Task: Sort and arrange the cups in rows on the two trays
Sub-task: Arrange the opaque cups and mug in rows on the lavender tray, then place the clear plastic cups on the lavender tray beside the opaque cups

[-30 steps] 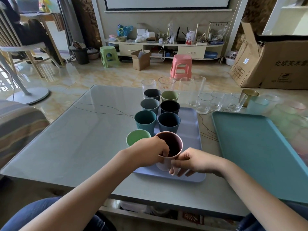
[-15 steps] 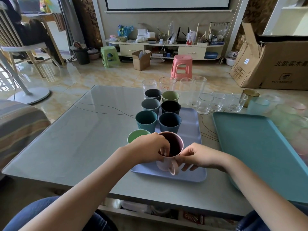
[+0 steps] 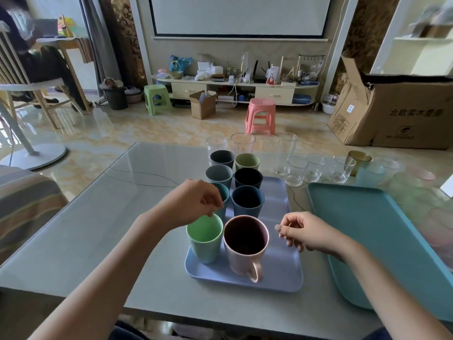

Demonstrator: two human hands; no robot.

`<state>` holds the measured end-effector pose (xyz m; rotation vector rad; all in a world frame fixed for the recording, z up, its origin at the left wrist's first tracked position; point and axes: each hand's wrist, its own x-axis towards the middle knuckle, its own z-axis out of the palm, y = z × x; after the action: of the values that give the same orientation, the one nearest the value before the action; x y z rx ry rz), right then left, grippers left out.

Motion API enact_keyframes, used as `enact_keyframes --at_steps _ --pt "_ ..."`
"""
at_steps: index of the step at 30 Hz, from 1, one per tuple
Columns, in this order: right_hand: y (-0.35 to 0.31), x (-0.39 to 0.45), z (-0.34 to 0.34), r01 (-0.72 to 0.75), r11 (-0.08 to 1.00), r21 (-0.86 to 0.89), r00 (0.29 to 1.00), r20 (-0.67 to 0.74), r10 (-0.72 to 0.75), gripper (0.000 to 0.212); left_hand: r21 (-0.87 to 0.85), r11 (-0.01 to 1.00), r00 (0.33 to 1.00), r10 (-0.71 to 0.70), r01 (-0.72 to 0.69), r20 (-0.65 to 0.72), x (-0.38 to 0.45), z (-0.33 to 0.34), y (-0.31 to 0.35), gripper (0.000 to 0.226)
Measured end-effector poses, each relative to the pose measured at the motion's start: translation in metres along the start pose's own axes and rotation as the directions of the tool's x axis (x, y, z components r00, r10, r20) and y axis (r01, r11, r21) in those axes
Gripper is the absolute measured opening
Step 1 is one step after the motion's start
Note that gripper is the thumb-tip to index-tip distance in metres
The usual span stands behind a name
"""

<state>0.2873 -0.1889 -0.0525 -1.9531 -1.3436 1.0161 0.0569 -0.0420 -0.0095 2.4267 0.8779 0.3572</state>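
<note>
Two trays on the surface (image 3: 103,217): a lavender tray (image 3: 282,273) and a teal tray (image 3: 382,231). Eight coloured cups stand in two columns of four, counting the pink mug (image 3: 245,251) and the mint green cup (image 3: 204,239) at the near end. Behind them, four tall clear glasses (image 3: 242,143). To the right, three short clear glasses (image 3: 296,170) and one amber cup (image 3: 359,159). Further right the pale tinted cups are too blurred to count. Two stools on the floor, one green stool (image 3: 157,99), one pink stool (image 3: 261,116).

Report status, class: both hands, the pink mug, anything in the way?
Left hand and right hand loosely curled, holding nothing. Pink mug upright on lilac tray, beside green cup. Nothing blocking.
</note>
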Motion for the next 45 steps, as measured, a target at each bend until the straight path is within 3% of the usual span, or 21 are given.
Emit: enact_keyframes --at_steps 4,6,9,11,13,17,20,23,29,37,40,45 --pt "-0.01 0.017 -0.009 0.071 0.992 0.109 0.99 -0.127 -0.057 0.022 -0.019 0.99 0.973 -0.139 0.138 -0.183 0.017 -0.005 -0.035 0.02" --pt "-0.018 0.03 -0.017 0.089 0.988 0.128 0.981 -0.182 -0.065 0.019 -0.031 0.969 0.946 -0.244 0.243 -0.212 0.025 -0.004 -0.062 0.02" --pt "-0.039 0.058 -0.031 0.139 0.986 0.096 0.959 -0.263 -0.109 0.01 0.039 0.901 0.902 -0.431 0.432 -0.019 0.024 0.002 -0.099 0.037" --pt "-0.057 0.086 -0.04 0.183 0.983 0.037 0.94 -0.3 -0.163 0.006 0.142 0.866 0.864 -0.494 0.479 0.098 0.022 0.007 -0.113 0.05" --pt "-0.077 0.115 -0.046 0.24 0.97 -0.028 0.909 -0.344 -0.235 0.003 0.078 0.888 0.888 -0.457 0.453 0.046 0.023 0.008 -0.112 0.044" --pt "-0.11 0.191 -0.05 0.277 0.918 -0.283 0.829 -0.412 -0.377 0.011 -0.126 0.951 0.932 -0.302 0.281 -0.2 0.035 -0.002 -0.093 0.024" --pt "-0.113 0.241 -0.044 0.136 0.836 -0.531 0.848 -0.375 -0.376 0.021 -0.18 0.971 0.958 -0.195 0.158 -0.211 0.043 0.0 -0.076 0.019" --pt "-0.103 0.272 -0.035 0.0 0.706 -0.708 0.886 -0.328 -0.329 0.023 -0.153 0.978 0.974 -0.163 0.139 -0.158 0.049 0.007 -0.072 0.02" --pt "-0.079 0.302 -0.033 -0.073 0.752 -0.655 0.906 -0.359 -0.224 0.01 -0.099 0.989 0.982 -0.124 0.11 -0.144 0.051 0.016 -0.075 0.02" --pt "-0.08 0.297 -0.04 0.013 0.737 -0.676 0.863 -0.364 -0.35 0.012 -0.069 0.992 0.984 -0.115 0.106 -0.134 0.047 0.011 -0.077 0.018" --pt "-0.095 0.281 -0.056 0.043 0.699 -0.713 0.792 -0.403 -0.459 0.016 -0.074 0.991 0.986 -0.122 0.114 -0.113 0.048 0.01 -0.077 0.018" --pt "-0.114 0.205 -0.095 0.195 0.658 -0.727 0.563 -0.467 -0.682 0.012 -0.061 0.993 0.985 -0.111 0.104 -0.134 0.048 0.004 -0.073 0.017"
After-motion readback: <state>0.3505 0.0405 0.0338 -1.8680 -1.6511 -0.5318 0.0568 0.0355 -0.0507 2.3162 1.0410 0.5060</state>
